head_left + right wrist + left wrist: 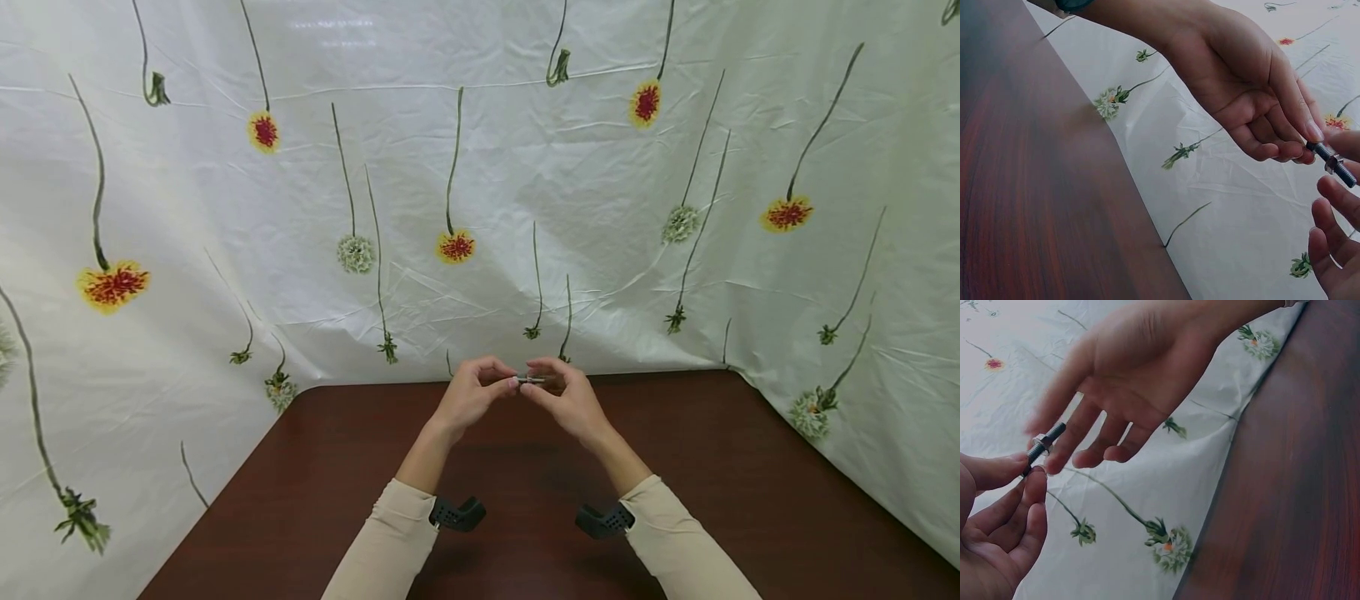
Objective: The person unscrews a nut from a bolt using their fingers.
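Out over the far part of the table, my left hand (467, 395) pinches a dark metal bolt (1055, 433) by one end between thumb and fingers. The bolt's threaded shank points toward my right hand (572, 402). A shiny nut (1334, 164) sits partway along the shank. My right hand's thumb and forefinger stand on either side of the nut, spread apart, with a gap showing below it in the right wrist view. Its other fingers are loosely bent, and the thumb side is blurred in the left wrist view.
Below the hands lies a dark reddish-brown wooden table (517, 500). A white cloth (405, 292) printed with flowers hangs behind it and along both sides. Black wrist straps (457, 514) sit over the pale sleeves.
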`<control>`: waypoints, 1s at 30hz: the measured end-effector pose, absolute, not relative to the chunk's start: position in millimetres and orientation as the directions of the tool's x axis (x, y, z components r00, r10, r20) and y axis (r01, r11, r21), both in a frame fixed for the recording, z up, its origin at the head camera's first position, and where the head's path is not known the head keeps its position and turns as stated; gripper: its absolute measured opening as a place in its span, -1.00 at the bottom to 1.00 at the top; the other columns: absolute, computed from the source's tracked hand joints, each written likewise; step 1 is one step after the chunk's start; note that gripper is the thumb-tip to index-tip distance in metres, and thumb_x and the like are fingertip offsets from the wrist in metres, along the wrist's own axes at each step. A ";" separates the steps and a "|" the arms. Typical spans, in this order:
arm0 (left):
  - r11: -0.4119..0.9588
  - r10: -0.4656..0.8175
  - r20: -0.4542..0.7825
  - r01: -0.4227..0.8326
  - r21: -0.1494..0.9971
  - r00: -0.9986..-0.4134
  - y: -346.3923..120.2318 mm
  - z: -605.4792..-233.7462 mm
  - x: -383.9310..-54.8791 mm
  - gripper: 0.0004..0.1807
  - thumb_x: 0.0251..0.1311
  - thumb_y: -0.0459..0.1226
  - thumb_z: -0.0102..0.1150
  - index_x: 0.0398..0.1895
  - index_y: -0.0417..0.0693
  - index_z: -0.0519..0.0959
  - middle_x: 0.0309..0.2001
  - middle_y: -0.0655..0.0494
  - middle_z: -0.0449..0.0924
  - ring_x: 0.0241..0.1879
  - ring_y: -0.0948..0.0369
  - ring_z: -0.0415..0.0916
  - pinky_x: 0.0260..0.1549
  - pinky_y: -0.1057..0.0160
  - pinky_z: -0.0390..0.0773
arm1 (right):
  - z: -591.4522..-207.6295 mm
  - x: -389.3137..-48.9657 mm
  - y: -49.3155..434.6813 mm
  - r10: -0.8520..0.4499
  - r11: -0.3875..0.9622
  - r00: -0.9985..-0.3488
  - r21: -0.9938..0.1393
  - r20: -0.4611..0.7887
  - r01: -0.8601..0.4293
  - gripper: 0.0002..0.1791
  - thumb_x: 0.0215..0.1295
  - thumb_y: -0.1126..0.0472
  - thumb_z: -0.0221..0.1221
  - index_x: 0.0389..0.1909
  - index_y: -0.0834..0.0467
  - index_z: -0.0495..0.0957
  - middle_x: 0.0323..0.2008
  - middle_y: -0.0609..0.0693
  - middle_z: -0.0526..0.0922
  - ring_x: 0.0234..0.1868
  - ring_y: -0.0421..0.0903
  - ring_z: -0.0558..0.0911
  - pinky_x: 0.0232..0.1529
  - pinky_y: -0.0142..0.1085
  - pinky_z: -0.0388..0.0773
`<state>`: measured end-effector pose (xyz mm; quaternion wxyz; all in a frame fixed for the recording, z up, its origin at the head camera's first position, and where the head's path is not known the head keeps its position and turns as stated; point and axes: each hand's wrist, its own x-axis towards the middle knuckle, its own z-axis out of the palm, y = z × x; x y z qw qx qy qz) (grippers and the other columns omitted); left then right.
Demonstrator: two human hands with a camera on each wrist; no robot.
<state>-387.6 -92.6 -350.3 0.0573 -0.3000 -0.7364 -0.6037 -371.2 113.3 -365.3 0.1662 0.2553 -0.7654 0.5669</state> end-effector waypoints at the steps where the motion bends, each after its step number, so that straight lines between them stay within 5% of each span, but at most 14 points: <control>1: 0.095 0.374 0.446 0.512 0.854 -0.813 -92.7 -350.4 -387.5 -0.90 0.38 -0.39 0.30 -0.11 -0.23 0.70 -0.21 -0.05 0.75 -0.16 0.06 0.68 0.04 -0.20 0.58 | -365.5 -371.4 112.8 -0.194 0.231 -0.819 -0.786 0.540 -0.573 -0.64 0.46 0.22 0.30 0.20 0.25 0.60 0.04 0.23 0.68 0.00 0.11 0.68 -0.01 -0.02 0.62; 9: 0.121 0.377 0.454 0.529 0.840 -0.807 -93.1 -349.9 -386.0 -0.84 0.40 -0.36 0.30 -0.07 -0.30 0.69 -0.19 -0.06 0.74 -0.15 0.07 0.68 -0.06 0.05 0.63 | -350.8 -356.3 108.4 -0.133 0.169 -0.842 -0.825 0.523 -0.539 -0.76 0.55 0.33 0.17 -0.09 0.47 0.67 -0.25 0.33 0.72 -0.19 0.21 0.71 0.01 0.19 0.60; 14: 0.112 0.378 0.452 0.525 0.844 -0.808 -93.4 -350.3 -386.4 -0.86 0.39 -0.38 0.30 -0.08 -0.27 0.69 -0.19 -0.07 0.74 -0.15 0.07 0.68 -0.04 0.03 0.63 | -340.8 -345.2 110.2 -0.177 0.182 -0.831 -0.813 0.527 -0.554 -0.83 0.43 0.43 0.25 -0.06 0.47 0.64 -0.15 0.33 0.71 -0.10 0.18 0.70 -0.05 -0.06 0.64; 18: 0.088 0.376 0.453 0.517 0.851 -0.809 -93.1 -350.9 -387.6 -0.88 0.38 -0.39 0.30 -0.10 -0.25 0.70 -0.20 -0.05 0.75 -0.16 0.06 0.68 0.04 -0.18 0.58 | -352.9 -359.4 114.2 -0.203 0.169 -0.817 -0.802 0.540 -0.572 -0.74 0.35 0.48 0.30 0.02 0.45 0.58 -0.02 0.36 0.66 0.01 0.24 0.67 -0.06 -0.15 0.60; 21: 0.079 0.381 0.458 0.522 0.849 -0.803 -93.0 -350.5 -387.3 -0.87 0.38 -0.39 0.30 -0.09 -0.28 0.69 -0.20 -0.05 0.75 -0.16 0.06 0.68 0.05 -0.27 0.54 | -361.4 -369.4 115.0 -0.211 0.171 -0.815 -0.801 0.539 -0.574 -0.69 0.38 0.41 0.31 0.09 0.37 0.59 0.05 0.35 0.63 0.03 0.23 0.66 -0.04 -0.10 0.60; 30: 0.108 0.391 0.467 0.544 0.832 -0.793 -94.0 -348.6 -384.8 -0.82 0.40 -0.37 0.29 -0.05 -0.34 0.67 -0.20 -0.08 0.74 -0.16 0.07 0.67 -0.08 0.09 0.63 | -363.7 -371.5 113.3 -0.148 0.204 -0.850 -0.825 0.506 -0.527 -0.67 0.56 0.12 0.20 0.04 0.31 0.69 -0.14 0.14 0.75 -0.08 0.19 0.69 -0.06 -0.09 0.62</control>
